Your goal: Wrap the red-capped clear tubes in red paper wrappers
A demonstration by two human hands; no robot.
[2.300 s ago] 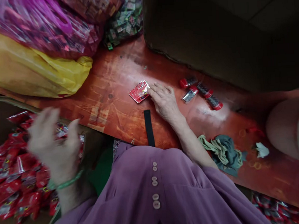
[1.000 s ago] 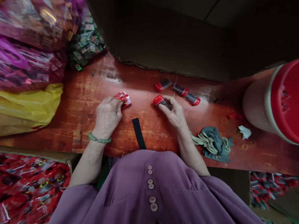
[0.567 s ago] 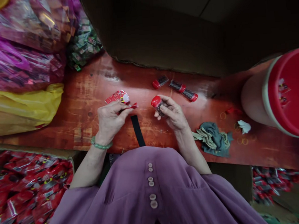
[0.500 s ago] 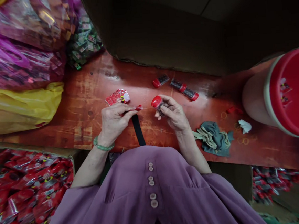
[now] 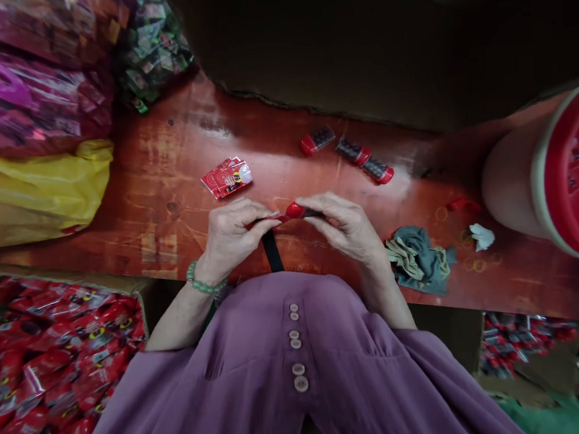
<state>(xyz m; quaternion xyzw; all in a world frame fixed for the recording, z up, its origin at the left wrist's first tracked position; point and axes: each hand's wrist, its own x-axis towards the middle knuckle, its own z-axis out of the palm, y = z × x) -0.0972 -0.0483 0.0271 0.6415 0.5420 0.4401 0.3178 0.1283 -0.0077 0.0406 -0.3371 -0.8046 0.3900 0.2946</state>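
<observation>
My left hand (image 5: 233,235) and right hand (image 5: 346,224) meet fingertip to fingertip above the worn red wooden table (image 5: 176,179), both pinched shut on one small clear plastic vial with a red cap (image 5: 299,211). Dark contents show through its body. The vial lies level, long axis running left to right, cap toward my left hand. A flat red printed packet (image 5: 226,178) lies just beyond; three more capped vials (image 5: 347,151) rest farther back.

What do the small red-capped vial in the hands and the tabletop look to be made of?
Vial: probably clear plastic with a glossy red plastic cap; dark contents show through the spare vials. Tabletop: wood under worn red-brown varnish; scratches, pale rubbed patches and sheen show.
</observation>
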